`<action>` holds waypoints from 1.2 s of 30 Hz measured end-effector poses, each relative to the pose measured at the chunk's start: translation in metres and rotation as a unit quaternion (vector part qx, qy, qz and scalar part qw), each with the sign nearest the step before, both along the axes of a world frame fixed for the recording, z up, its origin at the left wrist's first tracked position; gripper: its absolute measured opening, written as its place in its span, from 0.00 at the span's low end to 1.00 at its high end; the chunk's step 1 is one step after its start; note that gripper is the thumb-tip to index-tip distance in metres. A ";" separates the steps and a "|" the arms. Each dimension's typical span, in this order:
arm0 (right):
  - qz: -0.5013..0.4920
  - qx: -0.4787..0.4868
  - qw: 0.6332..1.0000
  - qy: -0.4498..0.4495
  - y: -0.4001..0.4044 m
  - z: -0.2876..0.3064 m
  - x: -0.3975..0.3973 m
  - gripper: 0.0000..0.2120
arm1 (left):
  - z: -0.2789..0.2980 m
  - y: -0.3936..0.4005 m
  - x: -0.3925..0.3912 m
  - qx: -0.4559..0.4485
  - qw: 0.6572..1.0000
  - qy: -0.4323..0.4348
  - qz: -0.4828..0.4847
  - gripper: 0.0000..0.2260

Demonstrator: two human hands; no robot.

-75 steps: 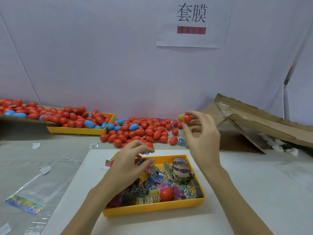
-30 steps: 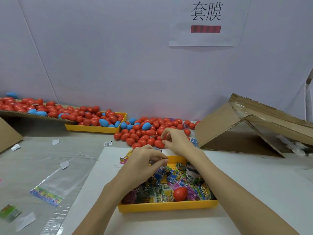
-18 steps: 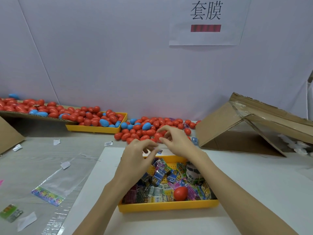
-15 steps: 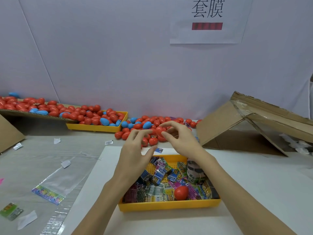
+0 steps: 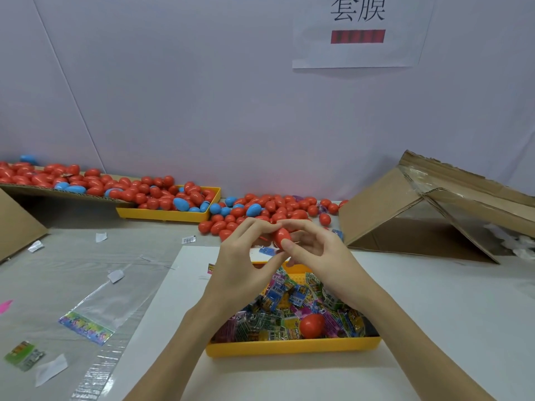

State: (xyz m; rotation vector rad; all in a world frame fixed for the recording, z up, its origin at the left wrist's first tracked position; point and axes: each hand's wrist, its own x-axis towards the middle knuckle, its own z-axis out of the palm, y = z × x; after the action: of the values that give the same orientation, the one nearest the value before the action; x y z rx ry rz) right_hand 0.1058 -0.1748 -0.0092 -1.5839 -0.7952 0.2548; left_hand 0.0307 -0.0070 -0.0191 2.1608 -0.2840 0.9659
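A red plastic egg (image 5: pixel 281 236) is held up between both hands above the far end of a yellow tray (image 5: pixel 292 346). My left hand (image 5: pixel 243 261) pinches the egg from the left with thumb and fingertips. My right hand (image 5: pixel 321 256) grips it from the right, thumb on its lower end. The tray holds several small colourful printed packets (image 5: pixel 278 299) and one loose red egg (image 5: pixel 312 325). A small blue packet (image 5: pixel 267 250) lies just beyond the tray, under the hands.
A heap of red and blue eggs (image 5: pixel 269 209) lies behind, with a second yellow tray (image 5: pixel 170 214) of eggs and a cardboard flat (image 5: pixel 66 192) to the left. An open cardboard box (image 5: pixel 428 215) lies right. Clear film bags (image 5: pixel 95 311) and scraps lie left.
My right hand picked a red egg from the heap and drew it back. My left hand rose from the tray's packets to meet it; both now hold the egg.
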 end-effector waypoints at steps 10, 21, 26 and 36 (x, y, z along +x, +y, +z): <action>-0.043 -0.008 0.997 -0.064 0.002 0.000 -0.004 0.17 | -0.004 0.001 0.001 0.052 0.999 -0.007 0.005 0.21; 0.030 0.066 0.946 0.317 0.001 0.011 -0.008 0.18 | 0.002 -0.002 -0.001 0.044 0.999 -0.014 0.006 0.13; 0.043 0.064 0.946 0.315 -0.002 0.010 -0.005 0.19 | 0.001 -0.003 0.001 0.044 0.999 -0.008 0.003 0.13; 0.031 0.078 0.971 0.223 -0.001 0.003 0.002 0.19 | -0.004 -0.001 0.002 -0.014 0.998 0.066 -0.008 0.15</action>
State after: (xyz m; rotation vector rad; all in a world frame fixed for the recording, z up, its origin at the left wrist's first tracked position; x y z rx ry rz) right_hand 0.1075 -0.1758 -0.0060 -1.2878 -0.4983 0.5579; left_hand 0.0324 -0.0084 -0.0231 2.1832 -0.2223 0.8088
